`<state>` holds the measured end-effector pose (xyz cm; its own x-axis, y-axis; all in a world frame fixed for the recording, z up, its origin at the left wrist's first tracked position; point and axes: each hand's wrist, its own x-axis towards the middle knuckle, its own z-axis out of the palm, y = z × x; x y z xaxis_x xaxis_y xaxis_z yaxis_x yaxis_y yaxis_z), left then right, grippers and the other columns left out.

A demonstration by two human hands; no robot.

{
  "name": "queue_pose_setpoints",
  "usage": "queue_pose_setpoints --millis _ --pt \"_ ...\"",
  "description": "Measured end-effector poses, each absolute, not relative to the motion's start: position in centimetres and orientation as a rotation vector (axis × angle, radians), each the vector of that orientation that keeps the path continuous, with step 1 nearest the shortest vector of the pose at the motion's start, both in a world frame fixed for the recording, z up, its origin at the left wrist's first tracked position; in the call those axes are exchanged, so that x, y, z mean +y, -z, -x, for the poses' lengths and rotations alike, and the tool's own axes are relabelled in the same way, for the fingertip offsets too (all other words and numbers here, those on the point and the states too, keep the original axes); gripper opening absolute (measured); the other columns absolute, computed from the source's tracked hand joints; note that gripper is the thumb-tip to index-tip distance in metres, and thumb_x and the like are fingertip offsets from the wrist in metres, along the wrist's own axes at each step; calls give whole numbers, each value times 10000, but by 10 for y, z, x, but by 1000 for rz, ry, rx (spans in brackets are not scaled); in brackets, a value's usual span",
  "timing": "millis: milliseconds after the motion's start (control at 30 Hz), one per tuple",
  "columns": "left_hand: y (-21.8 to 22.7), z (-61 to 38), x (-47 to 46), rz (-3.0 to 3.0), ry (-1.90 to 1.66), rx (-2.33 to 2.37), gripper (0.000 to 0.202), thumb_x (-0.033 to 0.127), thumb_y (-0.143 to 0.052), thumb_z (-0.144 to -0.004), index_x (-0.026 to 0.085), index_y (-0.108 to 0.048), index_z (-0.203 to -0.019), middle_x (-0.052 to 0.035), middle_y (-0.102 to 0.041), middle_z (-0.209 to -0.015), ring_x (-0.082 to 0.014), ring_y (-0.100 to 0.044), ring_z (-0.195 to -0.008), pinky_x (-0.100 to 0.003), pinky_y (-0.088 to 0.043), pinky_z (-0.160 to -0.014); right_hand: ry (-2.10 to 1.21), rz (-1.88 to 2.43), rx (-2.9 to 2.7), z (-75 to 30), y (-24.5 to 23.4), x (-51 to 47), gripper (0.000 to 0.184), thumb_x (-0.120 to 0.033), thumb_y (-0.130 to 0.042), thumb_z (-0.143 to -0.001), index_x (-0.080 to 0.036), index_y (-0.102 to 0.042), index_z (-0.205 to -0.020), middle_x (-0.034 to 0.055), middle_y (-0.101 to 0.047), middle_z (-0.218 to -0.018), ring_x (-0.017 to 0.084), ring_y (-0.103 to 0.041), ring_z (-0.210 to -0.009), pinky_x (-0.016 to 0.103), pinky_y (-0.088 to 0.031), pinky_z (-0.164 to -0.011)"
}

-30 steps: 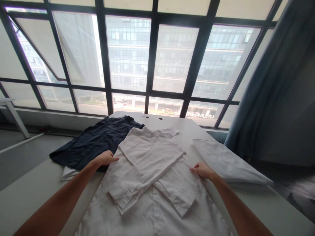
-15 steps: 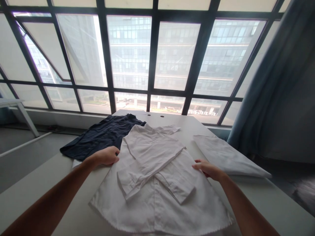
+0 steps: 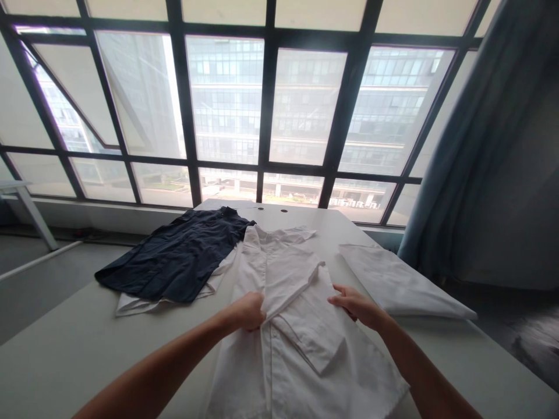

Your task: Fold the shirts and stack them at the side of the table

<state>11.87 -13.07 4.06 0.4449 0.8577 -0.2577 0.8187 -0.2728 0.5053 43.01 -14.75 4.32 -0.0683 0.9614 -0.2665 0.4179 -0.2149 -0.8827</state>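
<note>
A white shirt (image 3: 301, 343) lies on the white table in front of me, its collar toward the window and a sleeve laid slantwise across its front. Near the shirt's middle, my left hand (image 3: 250, 311) is closed on its fabric, and the left side is drawn inward to there. At the right side edge, my right hand (image 3: 353, 305) pinches the cloth between thumb and fingers. The left sleeve is mostly hidden under the drawn-over side.
A dark navy shirt (image 3: 174, 256) lies at the left over another white garment (image 3: 144, 305). On the right is a folded white cloth (image 3: 402, 282). The table (image 3: 170, 355) reaches toward the windows; a blue-grey curtain (image 3: 454, 174) hangs at the right.
My left hand has moved right, bringing the shirt's left side in toward the middle. My right hand stays at the right edge, with only a slight shift. The view has shifted slightly.
</note>
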Motion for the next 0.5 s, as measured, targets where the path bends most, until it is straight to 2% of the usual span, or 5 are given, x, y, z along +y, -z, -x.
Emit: queue_pose_setpoints --millis 67,133,233,300,500 --pt "-43 -108 -127 -2115 -74 1319 228 317 -534 -909 145 -685 -906 -29 -687 -653 -155 -644 -551 -234 -496 -563 -1200 1631 -1506 -422 -44 -146 632 -366 -627 -691 -88 -563 -1255 -97 -403 -503 63 -299 -390 192 -216 -371" --pt "-43 -97 -122 -2245 -221 1258 331 385 -478 -955 153 -712 -982 -46 -718 -714 -179 -683 -655 -268 -525 -668 -1109 1639 -1516 -412 -46 -144 714 -340 -603 -696 -67 -502 -1347 -105 -406 -489 63 -293 -371 191 -212 -366" --pt "-31 -81 -109 -2571 -519 1140 358 409 -569 -922 188 -688 -1177 -97 -730 -1106 -246 -649 -1077 -363 -459 -990 -973 1681 -1525 -390 -50 -141 807 -283 -563 -714 -42 -379 -1462 -129 -370 -452 68 -293 -352 187 -218 -366" --pt "-18 -73 -102 -2676 -498 1056 415 410 -597 -910 216 -638 -1275 -101 -601 -1369 -267 -520 -1287 -421 -335 -1130 -929 1670 -1598 -369 -53 -139 823 -237 -523 -721 -22 -330 -1491 -132 -374 -444 75 -312 -362 186 -249 -382" --pt "10 -66 -97 -2680 -373 1051 516 437 -537 -941 226 -521 -1412 -99 -426 -1527 -287 -355 -1426 -518 -204 -1193 -690 1625 -2059 -301 -41 -138 737 -155 -502 -698 -18 -466 -1422 -34 -583 -568 136 -540 -565 228 -447 -596"
